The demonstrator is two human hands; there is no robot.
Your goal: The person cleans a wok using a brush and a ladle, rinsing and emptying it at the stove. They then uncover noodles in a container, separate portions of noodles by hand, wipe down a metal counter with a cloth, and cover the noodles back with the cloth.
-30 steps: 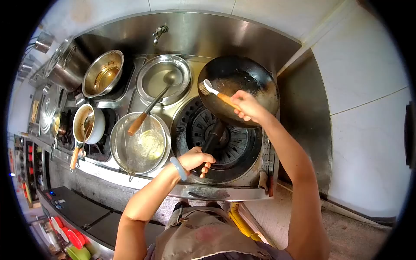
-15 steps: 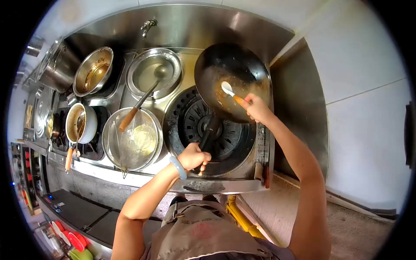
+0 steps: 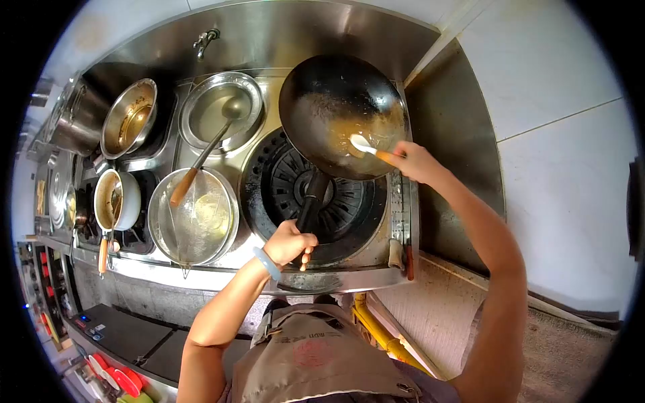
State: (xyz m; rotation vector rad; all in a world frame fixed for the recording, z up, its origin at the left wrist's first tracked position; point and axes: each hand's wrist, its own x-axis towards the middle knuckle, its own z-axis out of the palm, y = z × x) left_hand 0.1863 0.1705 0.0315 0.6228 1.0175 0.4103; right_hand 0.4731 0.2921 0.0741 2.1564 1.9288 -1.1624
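My left hand (image 3: 291,242) is closed around the black handle (image 3: 313,199) of a large dark wok (image 3: 322,111). The wok tilts over the far part of the burner (image 3: 356,208), its hollow facing me, with brownish wet residue and small bits inside. In my right hand (image 3: 418,162), at the wok's near right rim, is a white spoon-shaped utensil (image 3: 363,144) with a wooden handle. Its white head is in the lower part of the wok, close to or touching the surface; I cannot tell which.
A wire strainer (image 3: 195,225) sits over a bowl at left. A wooden-handled ladle (image 3: 213,144) reaches into a metal basin (image 3: 193,94) of liquid. Further left are a white saucepan (image 3: 127,201) and a metal bowl (image 3: 144,91). A tap (image 3: 206,41) juts from the back panel.
My right hand has moved the white utensil to the right across the wok, toward its near right side. The left hand keeps its grip on the handle. The whole view has shifted slightly.
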